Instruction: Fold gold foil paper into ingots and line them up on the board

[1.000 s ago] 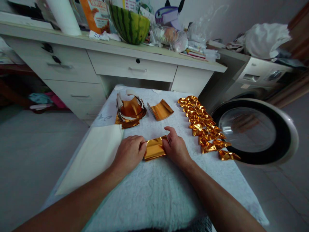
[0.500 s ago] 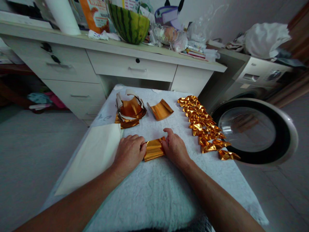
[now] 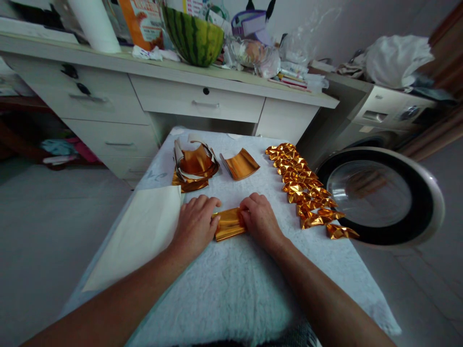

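A gold foil sheet (image 3: 230, 224) lies across the middle of the cloth-covered table (image 3: 217, 289). My left hand (image 3: 197, 219) grips its left end between thumb and fingers. At the right end, my right hand (image 3: 261, 218) is closed on the foil, fingers bent over the edge. Behind my hands are a curled stack of gold sheets with white edges (image 3: 197, 161) and a single curved gold sheet (image 3: 241, 164). Folded gold foil pieces (image 3: 298, 180) stand in overlapping rows on the right side of the table, with one piece (image 3: 342, 232) at their near end.
Pale paper (image 3: 139, 236) covers the table's left side. Beyond the table stands a white drawer cabinet (image 3: 197, 99) with a cut watermelon (image 3: 193, 36) and plastic bags on top. An open washing machine door (image 3: 376, 195) is close to the table's right edge.
My right index finger, raised before, has come down onto the foil. The fingers of my left hand have stretched forward a little over the foil's far edge. The sheet has barely moved.
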Demonstrator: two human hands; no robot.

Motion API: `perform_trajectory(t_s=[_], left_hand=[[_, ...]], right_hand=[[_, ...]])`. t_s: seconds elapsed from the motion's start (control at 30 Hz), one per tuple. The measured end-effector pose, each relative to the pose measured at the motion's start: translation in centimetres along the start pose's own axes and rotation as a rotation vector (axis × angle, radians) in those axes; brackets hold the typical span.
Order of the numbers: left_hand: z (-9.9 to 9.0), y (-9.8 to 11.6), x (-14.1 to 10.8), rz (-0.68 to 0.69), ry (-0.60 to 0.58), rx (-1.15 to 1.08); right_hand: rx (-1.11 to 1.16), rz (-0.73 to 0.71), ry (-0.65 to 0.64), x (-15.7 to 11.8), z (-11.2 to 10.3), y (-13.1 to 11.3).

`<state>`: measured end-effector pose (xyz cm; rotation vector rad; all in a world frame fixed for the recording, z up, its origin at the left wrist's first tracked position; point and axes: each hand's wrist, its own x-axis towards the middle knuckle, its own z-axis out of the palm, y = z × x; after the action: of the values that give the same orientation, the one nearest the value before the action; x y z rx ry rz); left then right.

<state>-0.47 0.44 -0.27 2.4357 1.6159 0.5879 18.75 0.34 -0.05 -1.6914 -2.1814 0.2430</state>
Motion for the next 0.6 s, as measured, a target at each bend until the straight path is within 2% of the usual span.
perform_trajectory(t_s=[0.07, 0.23, 0.4, 0.6], left_hand=[[-0.04, 0.05, 0.0, 0.042, -0.009, -0.015], [0.27, -0.14, 0.14, 0.171, -0.131, -0.145], [0.72, -0.48, 0.15, 0.208, -0.148, -0.218], [0.27, 0.02, -0.06, 0.208, -0.137, -0.22]], right_hand=[[0.009, -0.057, -0.055, 0.05, -0.15, -0.02], [0.003, -0.159, -0.106, -0.06, -0.49, -0.02], [-0.001, -0.137, -0.091, -0.25, -0.63, -0.28], [-0.028, -0.098, -0.077, -0.54, -0.61, -0.89]])
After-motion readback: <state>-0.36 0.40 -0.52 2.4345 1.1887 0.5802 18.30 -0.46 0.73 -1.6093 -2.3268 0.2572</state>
